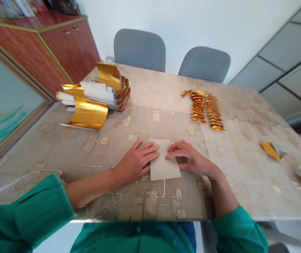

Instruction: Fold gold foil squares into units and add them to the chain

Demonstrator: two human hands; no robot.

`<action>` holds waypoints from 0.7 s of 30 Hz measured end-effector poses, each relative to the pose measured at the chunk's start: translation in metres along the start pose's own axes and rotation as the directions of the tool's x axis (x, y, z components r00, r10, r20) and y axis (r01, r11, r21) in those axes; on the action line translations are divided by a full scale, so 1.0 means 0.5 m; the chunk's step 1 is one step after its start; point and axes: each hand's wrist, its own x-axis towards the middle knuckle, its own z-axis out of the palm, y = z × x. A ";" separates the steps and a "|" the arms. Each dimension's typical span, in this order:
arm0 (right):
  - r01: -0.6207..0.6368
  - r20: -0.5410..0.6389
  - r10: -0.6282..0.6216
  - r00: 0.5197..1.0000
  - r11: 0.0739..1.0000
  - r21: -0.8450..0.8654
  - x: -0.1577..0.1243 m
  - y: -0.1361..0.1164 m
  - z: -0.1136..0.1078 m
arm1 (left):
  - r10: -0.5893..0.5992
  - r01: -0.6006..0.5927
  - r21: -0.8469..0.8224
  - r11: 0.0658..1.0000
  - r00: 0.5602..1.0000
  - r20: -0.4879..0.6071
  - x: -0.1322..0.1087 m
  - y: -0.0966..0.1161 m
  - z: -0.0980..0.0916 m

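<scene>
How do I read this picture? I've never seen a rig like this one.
There is no machine here: a person works with two bare hands. The single view comes from a camera worn on the head, looking forward and down. The left hand rests with its fingers at the left edge of a pale sheet; the right hand is at its right edge, though its exact grip is hard to tell. On the table, to the left, is a pile of curled gold and white sheets. Beyond the right hand stand two rows of gold folded pieces.

Sheet (164, 170) partly hidden under fingers (151, 150); cabinet-top items (26, 7) blurred, perhaps bags.
</scene>
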 end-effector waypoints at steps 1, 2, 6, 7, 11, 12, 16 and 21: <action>-0.007 0.014 0.007 1.000 1.000 -0.018 -0.001 0.000 0.001 | -0.006 0.006 0.012 1.000 1.000 0.004 0.001 0.000 0.000; -0.012 0.026 0.013 1.000 1.000 -0.028 -0.002 -0.001 0.001 | -0.009 0.009 0.020 1.000 1.000 0.006 0.002 0.000 -0.001; -0.012 0.006 0.012 1.000 1.000 0.017 0.004 -0.011 -0.002 | -0.005 0.005 0.006 1.000 1.000 -0.004 0.005 -0.001 -0.006; -0.013 -0.019 0.014 1.000 0.999 0.037 0.007 -0.014 -0.002 | -0.001 0.001 -0.003 1.000 1.000 -0.009 0.005 0.000 -0.006; -0.050 -0.088 0.055 0.995 0.997 0.057 0.022 -0.020 0.004 | 0.047 -0.048 -0.029 0.998 0.999 -0.014 0.003 0.002 -0.004; -0.072 -0.098 0.076 0.992 0.997 0.043 0.025 -0.019 0.007 | 0.058 -0.058 -0.035 0.998 0.998 -0.012 0.002 0.003 -0.003; -0.183 -0.196 0.167 0.966 0.981 -0.064 0.031 -0.010 0.021 | 0.054 -0.055 -0.070 0.996 0.998 -0.010 0.004 0.005 -0.004; -0.264 -0.250 0.228 0.941 0.957 -0.120 0.034 -0.005 0.032 | -0.025 0.009 -0.104 0.994 0.987 -0.156 0.007 0.012 -0.024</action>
